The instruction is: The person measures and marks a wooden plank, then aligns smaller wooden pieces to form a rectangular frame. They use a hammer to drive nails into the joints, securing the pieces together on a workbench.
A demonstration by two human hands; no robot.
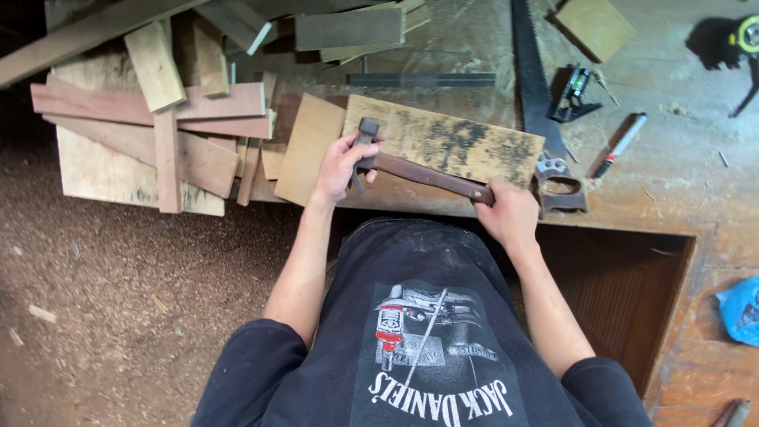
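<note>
A claw hammer (419, 171) with a dark metal head and a brown wooden handle lies across both my hands, just above the workbench's front edge. My left hand (342, 164) wraps around the hammer's head end. My right hand (508, 213) grips the far end of the handle. Behind the hammer lies a stained rectangular wooden board (462, 142), flat on the workbench (672, 174).
A hand saw (538, 95) lies right of the board, its handle near my right hand. A marker (622, 145), a small square tool (573, 93) and a tape measure (745, 35) sit further right. Wood offcuts (166, 126) pile up at left. Sawdust (118, 300) covers the floor.
</note>
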